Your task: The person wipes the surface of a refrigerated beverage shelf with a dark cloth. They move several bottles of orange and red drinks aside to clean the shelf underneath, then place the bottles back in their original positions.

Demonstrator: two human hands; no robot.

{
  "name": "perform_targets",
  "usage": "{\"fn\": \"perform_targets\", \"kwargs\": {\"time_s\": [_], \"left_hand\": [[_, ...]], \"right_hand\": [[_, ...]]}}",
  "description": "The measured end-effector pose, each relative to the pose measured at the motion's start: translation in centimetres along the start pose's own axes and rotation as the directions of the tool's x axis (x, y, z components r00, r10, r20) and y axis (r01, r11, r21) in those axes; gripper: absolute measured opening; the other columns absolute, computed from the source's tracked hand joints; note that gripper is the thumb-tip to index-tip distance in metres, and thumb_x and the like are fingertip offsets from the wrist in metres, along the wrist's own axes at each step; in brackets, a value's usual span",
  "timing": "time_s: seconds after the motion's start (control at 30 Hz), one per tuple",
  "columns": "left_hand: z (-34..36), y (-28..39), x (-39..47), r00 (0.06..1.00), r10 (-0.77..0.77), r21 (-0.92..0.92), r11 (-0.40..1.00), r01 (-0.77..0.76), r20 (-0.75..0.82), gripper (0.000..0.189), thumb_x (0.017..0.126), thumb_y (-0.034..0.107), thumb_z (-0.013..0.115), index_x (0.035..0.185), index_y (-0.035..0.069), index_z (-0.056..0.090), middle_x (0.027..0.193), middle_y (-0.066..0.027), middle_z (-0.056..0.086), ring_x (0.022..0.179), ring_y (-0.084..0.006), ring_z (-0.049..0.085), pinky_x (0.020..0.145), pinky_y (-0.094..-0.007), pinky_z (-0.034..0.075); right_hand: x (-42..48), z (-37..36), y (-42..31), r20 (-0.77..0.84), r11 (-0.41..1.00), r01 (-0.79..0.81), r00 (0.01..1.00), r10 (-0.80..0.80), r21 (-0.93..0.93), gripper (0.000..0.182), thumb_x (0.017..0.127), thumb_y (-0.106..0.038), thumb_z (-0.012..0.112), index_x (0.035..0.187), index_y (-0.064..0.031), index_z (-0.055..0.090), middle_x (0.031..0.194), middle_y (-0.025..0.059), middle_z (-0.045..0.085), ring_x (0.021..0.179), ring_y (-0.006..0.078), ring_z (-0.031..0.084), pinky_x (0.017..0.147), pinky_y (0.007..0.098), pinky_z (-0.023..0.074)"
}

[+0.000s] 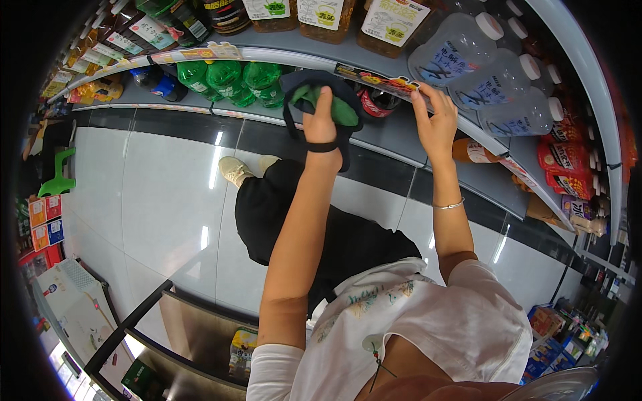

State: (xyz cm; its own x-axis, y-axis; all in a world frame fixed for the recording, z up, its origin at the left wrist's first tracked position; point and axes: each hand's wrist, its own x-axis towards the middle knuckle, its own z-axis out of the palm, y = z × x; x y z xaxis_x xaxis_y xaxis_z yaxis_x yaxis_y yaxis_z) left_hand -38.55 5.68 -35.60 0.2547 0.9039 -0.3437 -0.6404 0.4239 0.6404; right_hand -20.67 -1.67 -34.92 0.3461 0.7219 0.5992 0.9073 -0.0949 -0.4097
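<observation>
My left hand, with a black band at the wrist, grips a bunched dark cloth with green fabric inside. It is in front of the lower shelf, and the cloth hides part of the bottles behind it. The thumb and fingertips of my right hand pinch the right end of a printed shelf-edge strip. Below that strip lies a dark soda bottle with a red label. Green soda bottles stand left of the cloth.
Tea bottles and clear electrolyte-drink bottles fill the upper shelf. Red-labelled drinks stand at right. Behind me is a black-framed rack. A green plastic stool and stacked cartons are at far left.
</observation>
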Motion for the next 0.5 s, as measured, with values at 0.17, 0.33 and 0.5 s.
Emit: {"fn": "perform_targets", "kwargs": {"time_s": [0.17,0.33,0.5], "left_hand": [[2.0,-4.0,1.9,0.984,0.121,0.278,0.949,-0.153,0.128,0.021,0.086,0.024,0.060,0.097,0.006,0.061,0.086,-0.0007,0.060,0.077,-0.0111,0.055,0.070,-0.0244,0.042],[0.4,-9.7,2.2,0.855,0.009,0.787,0.386,-0.482,0.519,0.035,0.079,0.030,0.056,0.093,-0.002,0.061,0.093,-0.0232,0.062,0.089,-0.0322,0.059,0.079,-0.0355,0.045],[3.8,-8.8,0.2,0.873,-0.047,0.780,0.474,-0.408,0.485,0.026,0.078,0.021,0.058,0.089,-0.003,0.061,0.076,-0.0182,0.062,0.082,-0.0344,0.060,0.075,-0.0371,0.045]], "right_hand": [[0.6,1.2,0.7,-0.085,0.998,-0.064,0.994,0.064,-0.001,0.014,0.083,-0.024,0.060,0.078,-0.0116,0.064,0.069,-0.0007,0.057,0.064,0.0175,0.051,0.062,0.0303,0.0334],[0.7,1.4,0.4,-0.106,0.998,-0.062,0.993,0.059,-0.021,0.014,0.082,-0.024,0.061,0.076,-0.0115,0.064,0.070,-0.0008,0.058,0.065,0.0179,0.052,0.062,0.0305,0.0342],[0.7,0.8,0.9,-0.077,0.999,-0.050,0.996,0.051,0.012,0.012,0.082,-0.021,0.061,0.076,-0.0105,0.063,0.072,-0.0002,0.059,0.066,0.0188,0.052,0.063,0.0305,0.0350]]}}
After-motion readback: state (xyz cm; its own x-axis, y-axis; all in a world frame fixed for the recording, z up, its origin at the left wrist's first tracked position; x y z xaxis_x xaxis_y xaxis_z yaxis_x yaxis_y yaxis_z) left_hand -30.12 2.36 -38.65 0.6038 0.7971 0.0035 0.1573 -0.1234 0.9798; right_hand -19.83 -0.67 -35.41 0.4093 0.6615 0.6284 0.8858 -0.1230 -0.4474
